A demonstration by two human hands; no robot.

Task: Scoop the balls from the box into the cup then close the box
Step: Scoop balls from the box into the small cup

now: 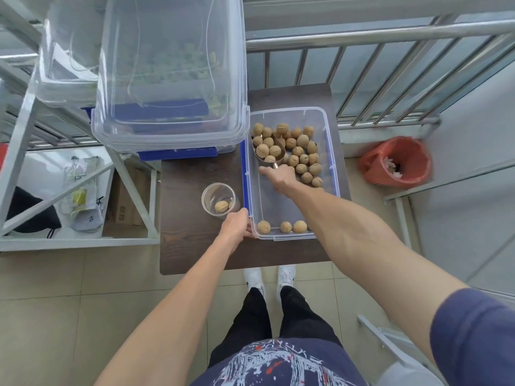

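Observation:
A clear plastic box [331,151] with blue clips sits open on a dark wooden table [195,252]. Several walnut-like balls [303,151] lie heaped at its far end, and three more [281,227] rest along its near wall. My right hand [278,176] is inside the box, gripping the handle of a metal scoop [269,153] that holds a few balls. My left hand [237,225] grips the box's near left corner. A clear cup [218,200] stands left of the box with one ball in it.
Stacked clear storage boxes [170,79] with blue clips stand at the table's far left, overhanging it. A metal shelf frame [83,190] is on the left. A steel railing [390,79] and a red-lined bin [395,160] are on the right.

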